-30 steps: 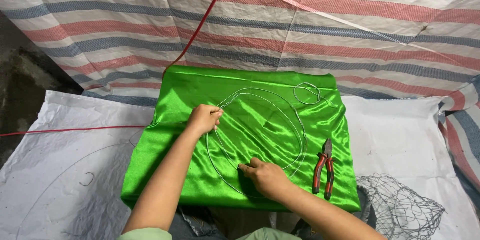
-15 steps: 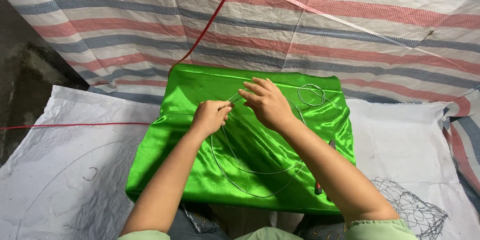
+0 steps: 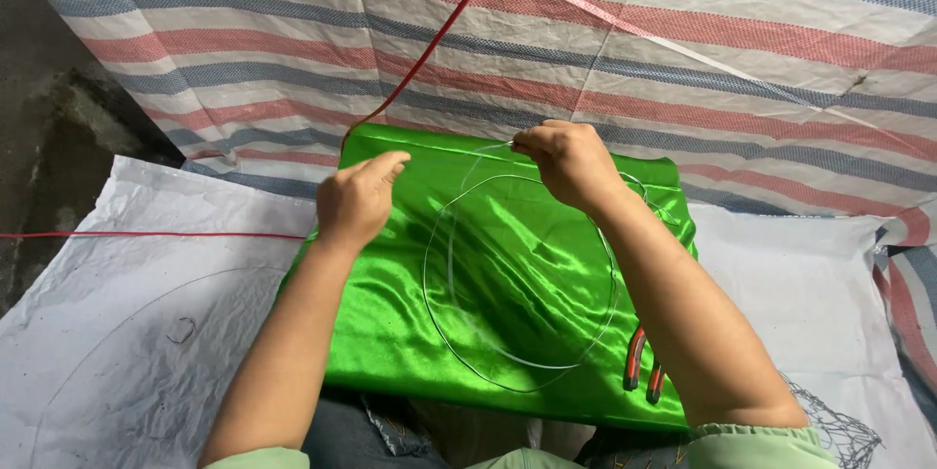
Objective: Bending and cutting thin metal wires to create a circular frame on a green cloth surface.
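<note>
Here the right hand (image 3: 569,163) pinches a wire hoop (image 3: 459,332) over green satin (image 3: 390,332)

The green cloth (image 3: 508,284) under my hands is glossy satin, smooth and bright with sheen. On it lies a thin, shiny metal wire hoop (image 3: 459,332). At the cloth's right edge, pliers (image 3: 639,367) show smooth red plastic grips. Behind the cloth hangs a matt, coarse woven striped tarp (image 3: 683,49); left of it, crinkled white plastic sheeting (image 3: 146,332).
</note>
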